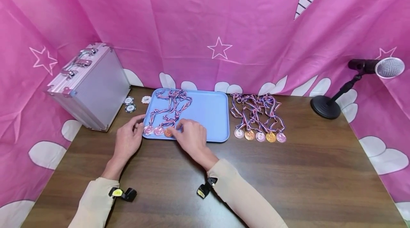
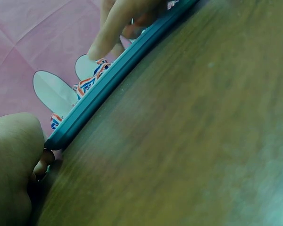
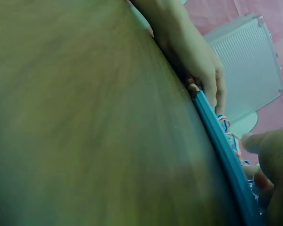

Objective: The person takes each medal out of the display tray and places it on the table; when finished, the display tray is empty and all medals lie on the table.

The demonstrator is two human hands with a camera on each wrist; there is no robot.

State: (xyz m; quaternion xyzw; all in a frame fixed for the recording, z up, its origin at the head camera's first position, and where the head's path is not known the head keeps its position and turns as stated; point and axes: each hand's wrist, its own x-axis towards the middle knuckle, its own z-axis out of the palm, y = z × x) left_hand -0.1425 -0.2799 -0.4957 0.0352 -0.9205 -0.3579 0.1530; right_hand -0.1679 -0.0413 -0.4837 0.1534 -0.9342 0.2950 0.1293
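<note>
My left hand (image 1: pixel 129 138) grips the left front rim of a blue tray (image 1: pixel 209 114), its fingers curled at the edge; the right wrist view shows this hand (image 3: pixel 200 59) at the tray corner. Three medals lie along the tray's front left: a pale medal (image 1: pixel 148 130), another pale medal (image 1: pixel 158 131) and a copper-coloured medal (image 1: pixel 168 132). Their striped ribbons (image 1: pixel 173 103) stretch back over the tray. My right hand (image 1: pixel 192 136) is over the tray, thumb at the copper medal's right side. Its index finger and thumb look apart, and its other fingers are partly hidden.
Right of the tray, several medals (image 1: pixel 260 137) lie in a row with bunched ribbons (image 1: pixel 256 109). A silver case (image 1: pixel 96 89) stands at the left, beside poker chips (image 1: pixel 130 107) and a white tag (image 1: pixel 146 99). A microphone on a stand (image 1: pixel 339 89) occupies the back right.
</note>
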